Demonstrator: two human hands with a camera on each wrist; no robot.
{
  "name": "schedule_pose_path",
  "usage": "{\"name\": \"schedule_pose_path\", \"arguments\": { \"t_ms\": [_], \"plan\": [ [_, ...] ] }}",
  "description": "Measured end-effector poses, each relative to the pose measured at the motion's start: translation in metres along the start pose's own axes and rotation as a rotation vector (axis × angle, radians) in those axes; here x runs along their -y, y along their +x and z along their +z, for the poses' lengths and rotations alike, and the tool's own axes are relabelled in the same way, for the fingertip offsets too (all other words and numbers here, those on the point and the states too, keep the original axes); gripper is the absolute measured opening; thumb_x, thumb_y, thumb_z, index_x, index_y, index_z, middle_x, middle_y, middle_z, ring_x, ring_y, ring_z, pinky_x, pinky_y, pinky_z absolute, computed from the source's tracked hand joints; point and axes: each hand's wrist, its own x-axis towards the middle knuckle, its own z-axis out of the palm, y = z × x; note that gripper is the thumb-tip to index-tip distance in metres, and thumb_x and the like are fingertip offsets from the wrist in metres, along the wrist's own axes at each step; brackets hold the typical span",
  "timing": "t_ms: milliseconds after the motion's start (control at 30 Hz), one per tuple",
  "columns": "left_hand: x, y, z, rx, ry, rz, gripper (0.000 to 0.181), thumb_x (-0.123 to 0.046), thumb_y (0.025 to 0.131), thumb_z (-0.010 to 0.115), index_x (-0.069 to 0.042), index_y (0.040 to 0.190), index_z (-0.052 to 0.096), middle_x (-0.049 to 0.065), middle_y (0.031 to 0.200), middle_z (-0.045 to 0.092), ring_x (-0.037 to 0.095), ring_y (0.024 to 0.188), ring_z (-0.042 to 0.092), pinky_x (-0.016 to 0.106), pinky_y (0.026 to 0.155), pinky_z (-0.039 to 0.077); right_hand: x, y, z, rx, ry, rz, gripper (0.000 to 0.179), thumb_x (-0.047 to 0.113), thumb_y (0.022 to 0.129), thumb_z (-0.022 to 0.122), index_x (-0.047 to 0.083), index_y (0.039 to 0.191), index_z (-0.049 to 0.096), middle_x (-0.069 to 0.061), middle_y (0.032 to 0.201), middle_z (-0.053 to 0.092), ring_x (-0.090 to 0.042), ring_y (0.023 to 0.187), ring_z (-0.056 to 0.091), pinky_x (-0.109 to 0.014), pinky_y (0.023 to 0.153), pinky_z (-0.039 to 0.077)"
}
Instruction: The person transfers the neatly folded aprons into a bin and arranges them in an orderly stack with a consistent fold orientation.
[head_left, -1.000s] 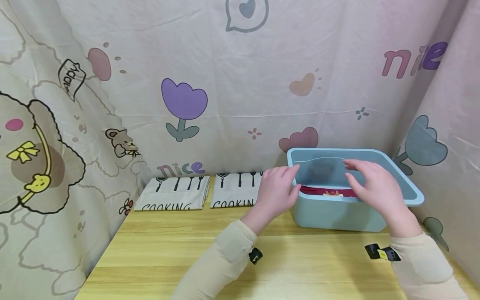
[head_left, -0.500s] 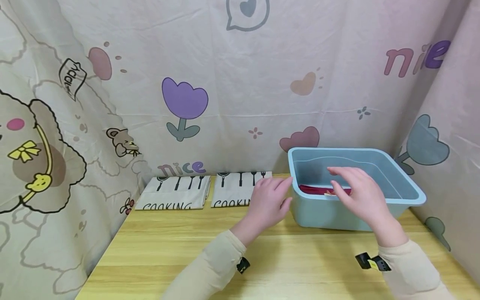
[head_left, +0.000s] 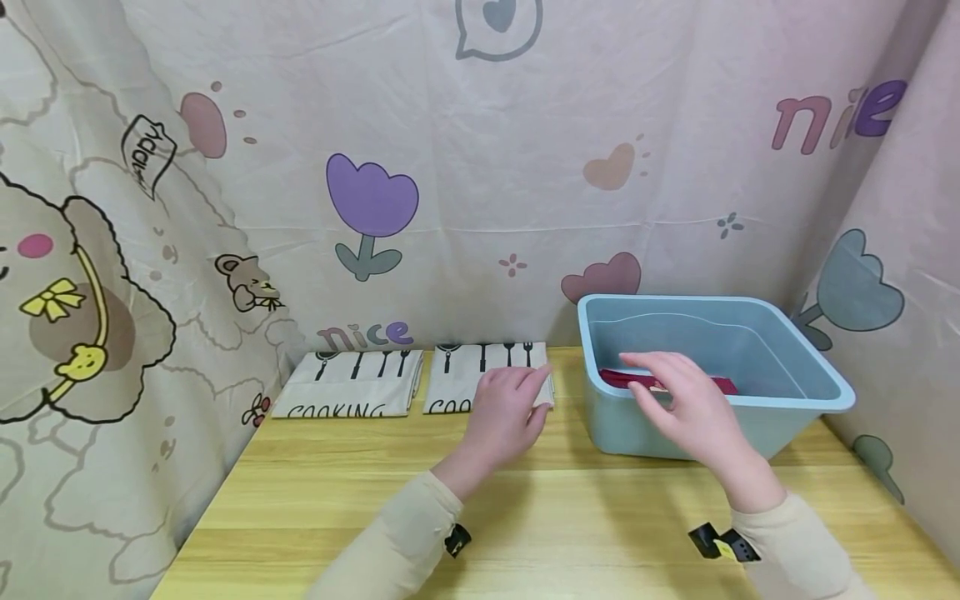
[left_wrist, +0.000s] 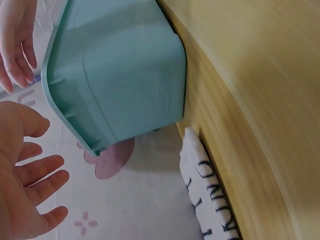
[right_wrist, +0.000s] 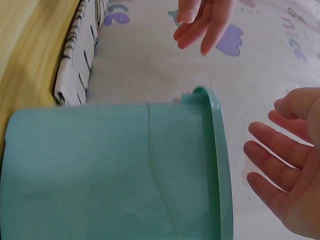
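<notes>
Left grip (head_left: pixel 504 414): a bare hand, released, with thumb and fingers spread apart and nothing held; it hangs over the counter, left of the bin and in front of the right cloth.
Right grip (head_left: pixel 686 404): also released, fingers loosely bent and holding nothing; it hovers by the near rim of the bin, apart from it in the right wrist view.
Blue bin (head_left: pixel 637 432): upright on the right part of the counter, at the far side.
Dark red item (head_left: pixel 619 380): inside the bin, along its near wall, partly hidden by that wall and the right hand.
Cloths: 2, white and folded flat, side by side at the far edge; the left cloth (head_left: pixel 348 387) and the right cloth (head_left: pixel 459 380) carry black utensil prints and lettering.
Counter (head_left: pixel 570 512): pale wood grain.
Sleeves (head_left: pixel 393 537): cream, 1 black strap (head_left: pixel 457 542) at each wrist.
Curtain (head_left: pixel 480 150): pale, printed with 1 purple tulip (head_left: pixel 372 196) and hearts.
</notes>
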Motion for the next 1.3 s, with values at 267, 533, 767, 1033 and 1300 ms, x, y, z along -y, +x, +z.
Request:
{"name": "schedule_pose_path", "arguments": {
  "t_ms": [267, 533, 767, 1033, 1300],
  "plan": [
    [0.022, -0.010, -0.002, -0.032, -0.035, -0.077, 0.051, -0.022, 0.089, 0.072, -0.008, 0.136, 0.058, 0.006, 0.118, 0.067, 0.025, 0.110, 0.060, 0.048, 0.099, 0.042, 0.010, 0.000, 0.017, -0.001, 0.100, -0.022, 0.042, -0.002, 0.080, 0.076, 0.005, 0.121, 0.068, -0.004, 0.117, 0.068, -0.023, 0.108, 0.061, -0.012, 0.094, 0.038],
    [0.042, -0.016, -0.011, -0.044, -0.079, -0.177, 0.052, -0.021, 0.089, 0.072, -0.008, 0.137, 0.056, 0.009, 0.121, 0.067, 0.029, 0.112, 0.060, 0.051, 0.100, 0.041, 0.020, -0.002, 0.034, 0.025, 0.140, -0.007, 0.043, 0.002, 0.082, 0.075, 0.006, 0.124, 0.066, -0.004, 0.121, 0.066, -0.024, 0.113, 0.059, -0.026, 0.096, 0.044],
    [0.055, -0.021, -0.019, -0.067, -0.132, -0.263, 0.052, -0.018, 0.089, 0.072, -0.005, 0.137, 0.056, 0.012, 0.124, 0.066, 0.033, 0.115, 0.058, 0.052, 0.100, 0.042, 0.030, -0.001, 0.048, 0.036, 0.183, 0.010, 0.043, 0.003, 0.084, 0.074, 0.005, 0.126, 0.064, -0.005, 0.125, 0.064, -0.025, 0.116, 0.058, -0.037, 0.097, 0.046],
    [0.071, -0.025, -0.023, -0.120, -0.241, -0.362, 0.050, -0.016, 0.090, 0.071, -0.001, 0.135, 0.057, 0.013, 0.122, 0.066, 0.033, 0.109, 0.061, 0.050, 0.095, 0.047, 0.041, 0.003, 0.064, -0.003, 0.220, -0.026, 0.047, 0.001, 0.084, 0.073, 0.004, 0.129, 0.062, -0.008, 0.127, 0.063, -0.027, 0.117, 0.058, -0.030, 0.103, 0.041],
    [0.083, -0.030, -0.023, -0.083, -0.413, -0.554, 0.052, -0.017, 0.093, 0.068, -0.002, 0.140, 0.053, 0.014, 0.126, 0.064, 0.034, 0.118, 0.057, 0.049, 0.103, 0.042, 0.050, 0.001, 0.087, 0.025, 0.310, 0.016, 0.050, 0.001, 0.086, 0.072, 0.004, 0.134, 0.058, -0.010, 0.130, 0.061, -0.024, 0.112, 0.060, -0.038, 0.093, 0.051]
  ]
}}
